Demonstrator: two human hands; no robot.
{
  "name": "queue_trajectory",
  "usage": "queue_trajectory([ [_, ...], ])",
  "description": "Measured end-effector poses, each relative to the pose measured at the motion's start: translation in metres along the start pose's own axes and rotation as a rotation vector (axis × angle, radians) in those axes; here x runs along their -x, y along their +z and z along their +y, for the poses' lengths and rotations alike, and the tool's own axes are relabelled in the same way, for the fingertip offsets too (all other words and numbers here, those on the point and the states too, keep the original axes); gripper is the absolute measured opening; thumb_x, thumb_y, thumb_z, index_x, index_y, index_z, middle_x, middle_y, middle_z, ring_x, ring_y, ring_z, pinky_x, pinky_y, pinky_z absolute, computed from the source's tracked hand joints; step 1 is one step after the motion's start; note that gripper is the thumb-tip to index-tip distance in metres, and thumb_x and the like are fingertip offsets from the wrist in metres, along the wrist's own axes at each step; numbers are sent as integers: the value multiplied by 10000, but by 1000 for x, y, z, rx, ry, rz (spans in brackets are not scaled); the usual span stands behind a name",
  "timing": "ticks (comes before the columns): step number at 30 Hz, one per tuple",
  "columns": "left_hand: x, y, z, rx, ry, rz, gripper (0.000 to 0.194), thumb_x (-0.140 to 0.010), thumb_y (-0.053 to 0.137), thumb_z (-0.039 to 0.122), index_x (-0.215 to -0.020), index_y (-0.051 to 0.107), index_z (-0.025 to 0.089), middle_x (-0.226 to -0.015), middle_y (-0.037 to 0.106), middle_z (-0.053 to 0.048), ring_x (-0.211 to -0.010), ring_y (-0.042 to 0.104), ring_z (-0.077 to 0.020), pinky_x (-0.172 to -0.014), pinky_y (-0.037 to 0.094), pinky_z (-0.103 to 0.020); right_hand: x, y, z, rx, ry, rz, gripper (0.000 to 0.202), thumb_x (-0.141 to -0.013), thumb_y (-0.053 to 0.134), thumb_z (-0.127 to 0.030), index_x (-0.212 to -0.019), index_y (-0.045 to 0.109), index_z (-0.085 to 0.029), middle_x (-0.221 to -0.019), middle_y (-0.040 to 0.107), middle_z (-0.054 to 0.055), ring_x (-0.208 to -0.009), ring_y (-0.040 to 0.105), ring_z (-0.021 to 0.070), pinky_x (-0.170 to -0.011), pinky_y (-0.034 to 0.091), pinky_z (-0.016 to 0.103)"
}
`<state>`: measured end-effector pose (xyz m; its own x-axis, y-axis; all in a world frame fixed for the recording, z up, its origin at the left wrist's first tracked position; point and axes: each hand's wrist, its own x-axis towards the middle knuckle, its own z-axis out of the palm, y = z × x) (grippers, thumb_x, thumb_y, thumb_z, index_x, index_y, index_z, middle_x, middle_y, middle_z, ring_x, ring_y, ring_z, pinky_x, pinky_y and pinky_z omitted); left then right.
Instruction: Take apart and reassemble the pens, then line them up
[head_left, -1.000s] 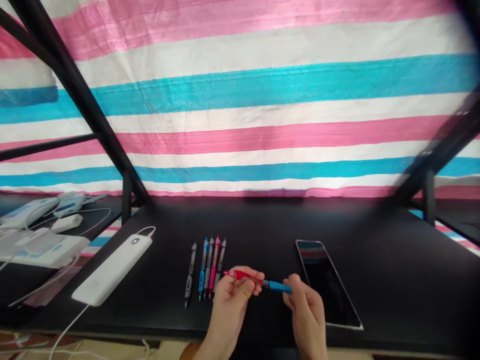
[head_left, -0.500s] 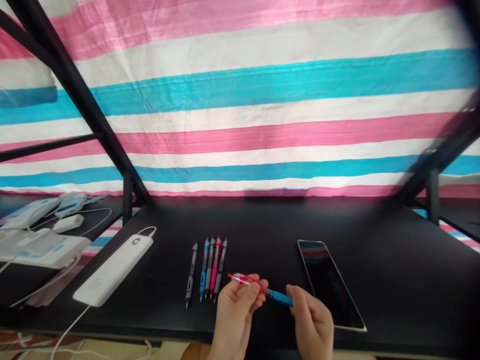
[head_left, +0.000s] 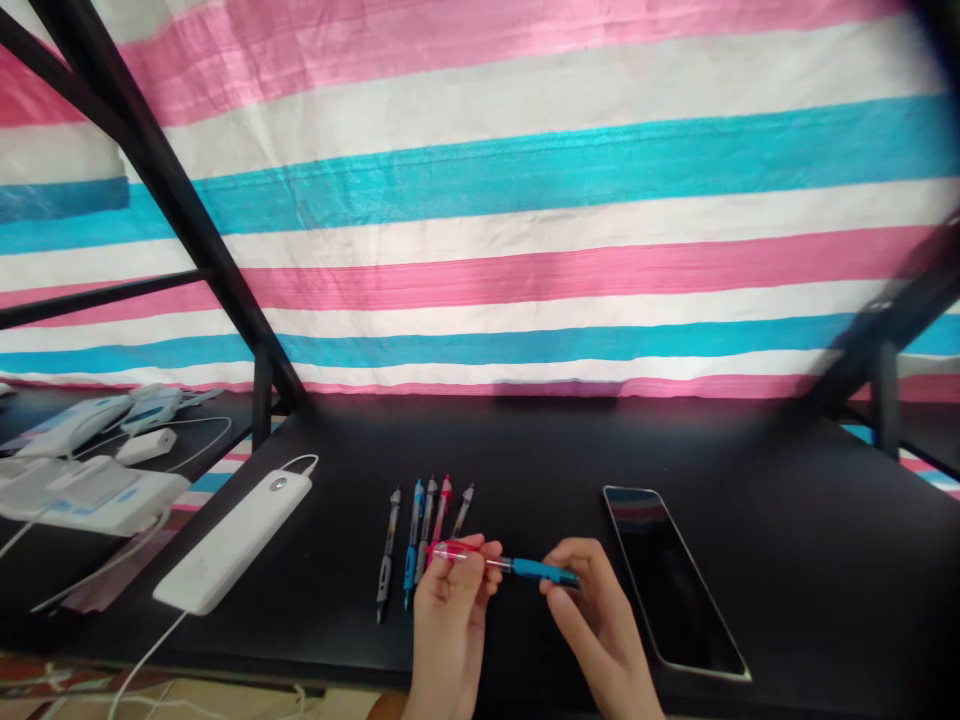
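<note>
A pen [head_left: 534, 569] with a pink-red rear end, clear barrel, blue grip and dark tip is held nearly level above the black table. My left hand [head_left: 451, 610] pinches its pink rear part between thumb and fingers. At the other end, my right hand [head_left: 596, 610] has thumb and fingertips curled around the blue grip, close to the dark tip. Several pens lie side by side just left of my hands: a grey pen [head_left: 388, 550] set slightly apart, a blue pen [head_left: 413, 540], then grey and pink ones. My left hand partly hides the rightmost pens.
Right of my hands lies a smartphone [head_left: 671, 580], its screen dark. A white power bank [head_left: 232, 540] with a cable rests on the left of the black table [head_left: 540, 450]. Power strips [head_left: 112, 500] and cables are farther left, beyond a black metal frame [head_left: 180, 220]. Striped sheeting hangs behind.
My hands and the pen have shifted left, over the lying pens. My right fingers have moved along the pen, so its dark tip now shows. The rightmost grey pen appears more tilted.
</note>
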<state>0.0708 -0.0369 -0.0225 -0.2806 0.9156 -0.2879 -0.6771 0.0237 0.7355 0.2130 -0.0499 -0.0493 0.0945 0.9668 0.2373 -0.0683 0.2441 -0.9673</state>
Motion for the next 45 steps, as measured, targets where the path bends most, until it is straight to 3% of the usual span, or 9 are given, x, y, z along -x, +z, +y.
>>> queue_trajectory([
  [6,2,-5,-3,-42,23,-68,401,-556,995,409,-804,783,176,-790,798,-67,-629,695,-143,-628,591,-247,-2,-4,6,-94,178,58,455,-989,593,-512,-658,548,-203,-624,470,-24,-580,438,135,-544,370,242],
  [12,3,-10,-3,-58,-23,-122,389,-593,991,310,-912,799,197,-907,816,-68,-727,733,-164,-741,607,-276,-1,-6,6,-244,204,73,383,-968,598,-558,-862,674,-198,-642,573,5,-574,481,150,-513,369,250],
  [17,5,-11,-1,-28,-41,-133,391,-619,984,294,-943,785,203,-890,818,-57,-713,732,-145,-722,598,-243,-3,-5,5,-156,198,85,448,-974,615,-526,-672,612,-194,-593,554,1,-532,461,132,-504,366,248],
  [22,5,-8,-1,-2,-36,-126,401,-626,982,280,-946,751,209,-883,817,-42,-696,724,-128,-713,591,-226,-2,-6,2,-214,178,37,310,-966,635,-504,-889,679,-207,-694,608,7,-592,482,139,-539,384,246],
  [27,5,-6,-1,14,-43,-111,411,-600,994,271,-911,732,208,-855,816,-27,-684,720,-121,-690,587,-209,-4,-6,0,-101,159,50,443,-979,615,-514,-671,584,-198,-626,513,-14,-565,426,124,-529,356,246],
  [32,5,-5,0,23,-34,-97,412,-596,995,252,-904,728,190,-857,812,-41,-675,716,-127,-682,593,-222,-2,-7,1,-216,199,42,305,-965,639,-521,-897,628,-225,-698,545,-17,-616,449,139,-558,369,243],
  [37,3,-3,1,35,-41,-119,388,-606,991,260,-884,729,191,-870,810,-40,-692,713,-126,-692,590,-220,-1,-3,-2,-119,233,59,443,-959,648,-524,-677,526,-206,-651,425,-31,-613,375,133,-560,331,247],
  [41,3,-5,1,37,-46,-124,400,-609,990,263,-901,723,197,-865,808,-35,-695,711,-128,-690,588,-222,-1,-4,-3,-186,249,63,378,-943,652,-560,-800,593,-215,-701,470,-22,-656,418,144,-591,362,246],
  [45,4,-7,0,28,-46,-114,414,-614,987,264,-917,714,195,-862,803,-36,-691,711,-133,-691,589,-231,-2,-6,-1,-129,276,54,396,-955,640,-557,-772,609,-208,-664,485,-22,-624,432,136,-575,370,243],
])
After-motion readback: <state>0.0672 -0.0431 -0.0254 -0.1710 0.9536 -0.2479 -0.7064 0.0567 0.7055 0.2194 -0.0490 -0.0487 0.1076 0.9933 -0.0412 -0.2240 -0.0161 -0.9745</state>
